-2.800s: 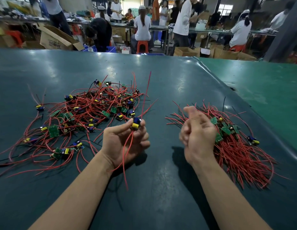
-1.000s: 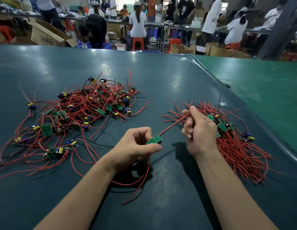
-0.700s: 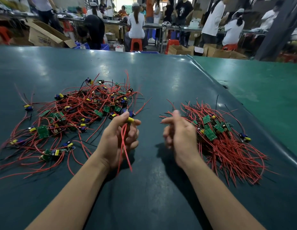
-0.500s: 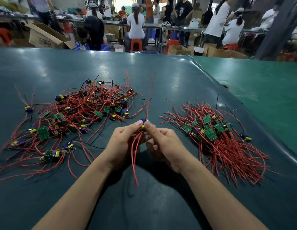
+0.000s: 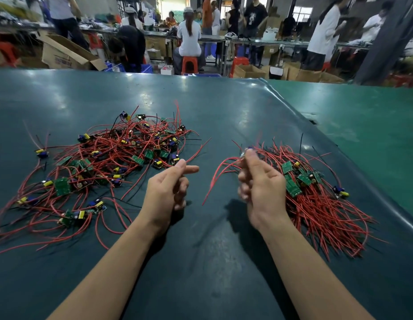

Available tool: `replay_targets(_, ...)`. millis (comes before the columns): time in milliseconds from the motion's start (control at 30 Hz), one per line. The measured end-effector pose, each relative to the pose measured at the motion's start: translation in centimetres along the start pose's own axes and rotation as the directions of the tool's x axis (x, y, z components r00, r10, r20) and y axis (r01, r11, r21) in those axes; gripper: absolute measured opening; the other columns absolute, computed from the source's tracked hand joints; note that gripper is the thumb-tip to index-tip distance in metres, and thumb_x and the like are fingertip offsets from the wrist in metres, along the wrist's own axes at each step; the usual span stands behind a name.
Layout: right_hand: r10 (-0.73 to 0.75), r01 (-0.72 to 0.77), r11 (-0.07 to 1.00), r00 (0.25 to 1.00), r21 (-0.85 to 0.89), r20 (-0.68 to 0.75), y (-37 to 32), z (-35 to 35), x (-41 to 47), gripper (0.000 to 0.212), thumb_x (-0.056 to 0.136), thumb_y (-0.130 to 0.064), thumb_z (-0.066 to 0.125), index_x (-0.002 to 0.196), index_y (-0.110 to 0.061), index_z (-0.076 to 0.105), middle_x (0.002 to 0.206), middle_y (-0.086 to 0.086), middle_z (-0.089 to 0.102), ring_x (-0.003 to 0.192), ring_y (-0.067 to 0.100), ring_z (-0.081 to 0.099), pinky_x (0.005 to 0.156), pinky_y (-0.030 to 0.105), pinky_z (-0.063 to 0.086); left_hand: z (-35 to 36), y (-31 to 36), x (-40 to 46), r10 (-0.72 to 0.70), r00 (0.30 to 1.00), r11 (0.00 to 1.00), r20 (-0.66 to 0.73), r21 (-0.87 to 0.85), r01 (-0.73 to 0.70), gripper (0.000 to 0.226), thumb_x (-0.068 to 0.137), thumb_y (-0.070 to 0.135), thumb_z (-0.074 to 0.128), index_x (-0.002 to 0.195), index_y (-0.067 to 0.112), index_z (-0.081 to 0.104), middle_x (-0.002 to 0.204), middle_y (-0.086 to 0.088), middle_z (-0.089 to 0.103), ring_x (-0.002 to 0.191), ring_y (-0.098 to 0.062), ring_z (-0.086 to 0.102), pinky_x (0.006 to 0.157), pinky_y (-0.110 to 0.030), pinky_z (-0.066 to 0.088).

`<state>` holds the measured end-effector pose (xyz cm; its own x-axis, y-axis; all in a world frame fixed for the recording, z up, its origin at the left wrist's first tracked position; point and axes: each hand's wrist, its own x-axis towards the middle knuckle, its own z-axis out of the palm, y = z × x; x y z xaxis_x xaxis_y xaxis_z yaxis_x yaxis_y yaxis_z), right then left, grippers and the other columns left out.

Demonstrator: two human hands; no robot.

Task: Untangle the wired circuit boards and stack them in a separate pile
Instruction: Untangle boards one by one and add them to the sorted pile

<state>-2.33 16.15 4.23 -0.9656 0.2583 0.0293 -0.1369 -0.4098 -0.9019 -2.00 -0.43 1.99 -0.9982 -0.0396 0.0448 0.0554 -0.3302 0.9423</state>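
Spanning the whole view, the dark green bench [image 5: 212, 107] carries two heaps. At ten o'clock lies the tangled pile [image 5: 103, 167] of boards and red leads; at three o'clock lies the sorted pile [image 5: 316, 199], its leads roughly combed one way. The right hand [image 5: 261, 185] pinches one wired board [image 5: 248, 150] at the fingertips, motion-blurred, over the sorted pile's near edge, its red lead trailing toward seven o'clock. The left hand [image 5: 168, 188] is loosely curled, grip holding nothing. Judged light and limp-wired; leads likely snag, so hold the board itself.
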Motion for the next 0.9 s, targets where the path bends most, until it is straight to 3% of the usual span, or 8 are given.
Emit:
replay_targets(100, -0.047, 0.076, 0.981, 0.986, 0.181, -0.159, -0.7, -0.3, 0.4, 0.019, 0.093, -0.022, 0.065, 0.076, -0.013, 0.064, 0.057, -0.001, 0.059, 0.037, 0.007, 0.039, 0.036, 0.017, 0.028, -0.1, 0.0, 0.2, -0.008, 0.999, 0.997, -0.031, -0.076, 0.006, 0.049, 0.076, 0.049, 0.058, 0.093, 0.006, 0.070, 0.054, 0.003, 0.037, 0.039, -0.005, 0.024, 0.039, -0.015, 0.017)
replay_targets(267, 0.078, -0.035, 0.953, 0.988, 0.302, -0.131, -0.9, -0.5, 0.3, 0.007, 0.095, -0.014, 0.061, 0.088, -0.015, 0.064, 0.074, 0.000, 0.073, 0.058, 0.008, 0.067, 0.045, 0.014, 0.045, 0.0, 0.1, 0.3, -0.042, 0.998, 0.995, -0.046, -0.096, 0.038, 0.047, 0.078, 0.049, 0.054, 0.092, 0.007, 0.069, 0.053, 0.004, 0.038, 0.040, -0.005, 0.024, 0.041, -0.018, 0.015)
replay_targets(467, 0.089, 0.041, 0.853, 0.971, 0.520, -0.224, -1.4, -1.1, 0.9, 0.030, 0.102, -0.014, 0.051, 0.125, 0.005, 0.054, 0.126, 0.011, 0.065, 0.082, 0.022, 0.075, 0.056, 0.020, 0.056, -0.1, 0.6, 0.1, -0.069, 0.995, 0.992, -0.066, -0.112, 0.061, 0.046, 0.089, 0.048, 0.048, 0.095, 0.006, 0.068, 0.055, 0.004, 0.037, 0.043, -0.008, 0.021, 0.040, -0.018, 0.017)
replay_targets(667, 0.194, -0.160, 0.908, 0.980, 0.387, -0.050, -0.6, -0.2, 0.3, 0.032, 0.098, -0.010, 0.055, 0.127, 0.003, 0.055, 0.122, 0.017, 0.064, 0.082, 0.025, 0.074, 0.052, 0.023, 0.055, -0.2, 0.3, 0.1, 0.097, 0.982, 0.991, -0.164, 0.102, -0.081, 0.029, 0.098, 0.028, 0.053, 0.085, 0.009, 0.070, 0.052, 0.007, 0.040, 0.043, -0.008, 0.027, 0.041, -0.020, 0.022)
replay_targets(700, 0.206, -0.185, 0.920, 0.978, 0.345, -0.024, -0.5, -0.1, 0.2, 0.026, 0.097, -0.011, 0.056, 0.120, 0.000, 0.059, 0.115, 0.014, 0.068, 0.081, 0.024, 0.074, 0.050, 0.023, 0.054, -0.4, 0.1, 0.1, 0.253, 0.948, 0.928, -0.193, 0.326, -0.181, 0.022, 0.097, 0.022, 0.057, 0.082, 0.012, 0.071, 0.052, 0.010, 0.045, 0.045, -0.008, 0.033, 0.043, -0.022, 0.028)
replay_targets(767, 0.227, -0.230, 0.937, 0.973, 0.263, 0.039, -0.4, -0.1, 0.0, 0.017, 0.096, -0.016, 0.057, 0.108, -0.007, 0.065, 0.100, 0.008, 0.072, 0.075, 0.021, 0.074, 0.047, 0.021, 0.051, -1.1, 0.0, 0.0, 0.563, 0.817, 0.577, -0.127, 0.768, -0.278, 0.013, 0.092, 0.018, 0.062, 0.084, 0.015, 0.071, 0.063, 0.007, 0.058, 0.060, -0.013, 0.050, 0.059, -0.029, 0.041)
replay_targets(833, 0.246, -0.258, 0.952, 0.965, 0.163, 0.090, -0.3, 0.0, -0.3, 0.017, 0.095, -0.021, 0.057, 0.106, -0.012, 0.067, 0.095, 0.003, 0.074, 0.068, 0.017, 0.072, 0.043, 0.019, 0.047, -2.0, 0.2, 0.0, 0.707, 0.706, 0.215, -0.037, 0.963, -0.165, 0.014, 0.087, 0.021, 0.062, 0.095, 0.014, 0.072, 0.086, -0.005, 0.063, 0.085, -0.028, 0.054, 0.076, -0.037, 0.041)
replay_targets(900, 0.251, -0.263, 0.961, 0.960, 0.090, 0.128, -0.1, 0.0, -0.4, 0.019, 0.095, -0.023, 0.056, 0.106, -0.014, 0.068, 0.093, 0.001, 0.074, 0.064, 0.015, 0.070, 0.041, 0.019, 0.044, -3.2, 0.5, 0.4, 0.686, 0.713, 0.124, -0.147, 0.989, 0.084, 0.028, 0.085, 0.024, 0.065, 0.112, 0.015, 0.067, 0.109, -0.013, 0.058, 0.106, -0.035, 0.046, 0.087, -0.044, 0.037)
